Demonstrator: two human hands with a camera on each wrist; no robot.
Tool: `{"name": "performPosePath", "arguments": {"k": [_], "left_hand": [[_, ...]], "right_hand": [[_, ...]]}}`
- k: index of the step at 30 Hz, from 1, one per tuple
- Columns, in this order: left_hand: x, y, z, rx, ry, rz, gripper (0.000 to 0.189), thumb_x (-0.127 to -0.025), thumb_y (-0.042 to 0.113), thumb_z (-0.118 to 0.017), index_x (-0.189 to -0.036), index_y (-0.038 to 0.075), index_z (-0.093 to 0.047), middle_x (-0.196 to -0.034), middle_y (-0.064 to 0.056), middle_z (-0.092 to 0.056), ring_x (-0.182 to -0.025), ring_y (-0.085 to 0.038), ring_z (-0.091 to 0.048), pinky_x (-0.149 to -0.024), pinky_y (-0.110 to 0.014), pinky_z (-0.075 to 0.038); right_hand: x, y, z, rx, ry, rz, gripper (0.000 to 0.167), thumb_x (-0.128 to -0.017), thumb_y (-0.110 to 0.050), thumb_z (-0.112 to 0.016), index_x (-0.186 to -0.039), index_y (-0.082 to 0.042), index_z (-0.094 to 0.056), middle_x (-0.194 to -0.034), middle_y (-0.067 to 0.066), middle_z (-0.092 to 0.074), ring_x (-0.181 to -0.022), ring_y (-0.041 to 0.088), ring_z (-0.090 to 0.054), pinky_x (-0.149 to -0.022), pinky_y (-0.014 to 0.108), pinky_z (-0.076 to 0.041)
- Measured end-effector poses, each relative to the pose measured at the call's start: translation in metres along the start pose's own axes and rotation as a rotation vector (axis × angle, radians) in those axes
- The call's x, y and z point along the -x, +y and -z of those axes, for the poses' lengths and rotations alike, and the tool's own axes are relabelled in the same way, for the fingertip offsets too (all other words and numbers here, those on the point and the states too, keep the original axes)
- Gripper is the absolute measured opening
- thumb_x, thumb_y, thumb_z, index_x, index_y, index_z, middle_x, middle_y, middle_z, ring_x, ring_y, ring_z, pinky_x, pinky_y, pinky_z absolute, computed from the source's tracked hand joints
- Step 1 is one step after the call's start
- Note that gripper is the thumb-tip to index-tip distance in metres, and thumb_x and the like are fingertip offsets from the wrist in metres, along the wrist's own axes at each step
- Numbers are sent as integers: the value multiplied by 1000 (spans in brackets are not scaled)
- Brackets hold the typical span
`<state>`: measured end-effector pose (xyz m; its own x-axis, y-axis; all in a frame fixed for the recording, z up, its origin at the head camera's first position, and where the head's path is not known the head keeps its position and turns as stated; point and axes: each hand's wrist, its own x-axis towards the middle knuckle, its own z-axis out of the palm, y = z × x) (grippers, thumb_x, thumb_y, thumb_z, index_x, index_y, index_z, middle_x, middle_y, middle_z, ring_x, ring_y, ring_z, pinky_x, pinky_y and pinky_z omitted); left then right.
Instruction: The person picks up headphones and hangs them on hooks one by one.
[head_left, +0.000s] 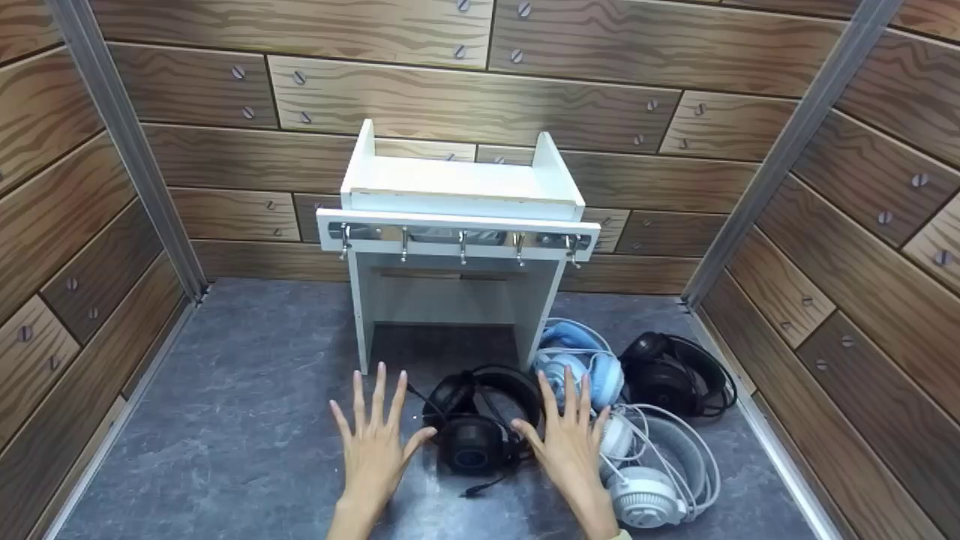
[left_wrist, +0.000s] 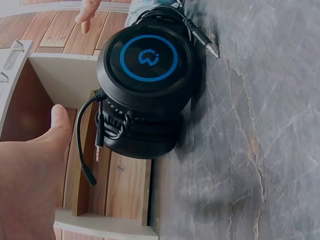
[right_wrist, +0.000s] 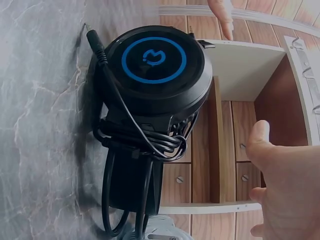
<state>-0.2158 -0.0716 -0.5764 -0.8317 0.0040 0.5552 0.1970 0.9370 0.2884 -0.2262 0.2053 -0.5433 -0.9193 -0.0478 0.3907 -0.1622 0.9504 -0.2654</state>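
Observation:
Both hands hover over the floor with fingers straight and spread, holding nothing. My left hand [head_left: 375, 450] is just left of a black headset [head_left: 472, 442]; my right hand [head_left: 566, 442] is on its other side, overlapping its edge in the head view. The left wrist view shows the headset's ear cup [left_wrist: 147, 60] with a blue ring, a thin microphone boom [left_wrist: 82, 135] and a cable plug [left_wrist: 202, 37]. Bundled cable [right_wrist: 150, 142] is wrapped at the headset in the right wrist view. Right of my right hand lie a white headset [head_left: 646, 495] and a light-blue headset [head_left: 606, 379].
A white shelf unit [head_left: 461, 180] stands behind the headsets, with a rail [head_left: 435, 236] of several metal hooks across its front. Another black headset [head_left: 664, 382] lies at the right near the wall. Wood-patterned walls [head_left: 390, 97] enclose the grey marbled floor [head_left: 247, 420].

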Motion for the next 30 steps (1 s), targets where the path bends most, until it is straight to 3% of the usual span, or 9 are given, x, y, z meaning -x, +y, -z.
{"name": "performPosePath", "arguments": {"k": [8,12,17,20,23,27,30], "left_hand": [[1,-5,7,0,4,7,90,-85,64,-64,-157,18,-38,-167,-14,-21,-154,-42,-6,-113,-78,-6],[-1,-8,9,26,-13,-2,89,-88,68,-57,-158,18,-36,-168,-14,-19,-155,-42,-4,-115,-77,-2],[-7,-9,11,77,-17,-46,86,-87,55,-69,-157,16,-38,-166,-13,-25,-153,-44,-10,-115,-76,-3],[-12,-10,14,120,-3,-84,80,-88,48,-71,-156,16,-41,-164,-10,-32,-152,-41,-18,-115,-76,-10],[-18,-10,18,181,35,-131,67,-92,41,-71,-150,13,-50,-155,-7,-47,-149,-36,-30,-116,-71,-19],[-31,-13,27,246,134,-204,42,-94,27,-71,-132,10,-65,-131,-6,-67,-132,-31,-55,-112,-60,-39],[-44,-16,36,271,226,-234,26,-92,18,-73,-117,11,-72,-111,-4,-74,-109,-26,-68,-98,-48,-54]], "right_hand": [[-1,-6,-4,-13,1,9,79,-90,-55,-66,-157,-21,-39,-165,20,-24,-152,44,-14,-108,83,-13],[-2,-8,-4,-40,1,10,78,-90,-55,-65,-156,-22,-40,-164,20,-26,-152,44,-17,-108,82,-16],[-4,-7,-5,-100,76,50,70,-92,-50,-66,-152,-21,-46,-157,19,-40,-145,43,-34,-109,72,-31],[-3,-6,-7,-156,213,112,57,-91,-34,-75,-142,-16,-58,-141,17,-58,-129,40,-54,-102,59,-46],[1,-5,-9,-220,354,152,42,-86,-19,-81,-126,-14,-70,-116,7,-70,-103,27,-68,-83,41,-57],[9,-3,-12,-291,437,139,22,-85,-9,-80,-106,-15,-75,-87,-8,-69,-70,5,-63,-59,23,-50],[15,0,-14,-313,426,89,13,-86,-8,-79,-94,-16,-73,-78,-12,-67,-61,-2,-57,-53,18,-47]]}}
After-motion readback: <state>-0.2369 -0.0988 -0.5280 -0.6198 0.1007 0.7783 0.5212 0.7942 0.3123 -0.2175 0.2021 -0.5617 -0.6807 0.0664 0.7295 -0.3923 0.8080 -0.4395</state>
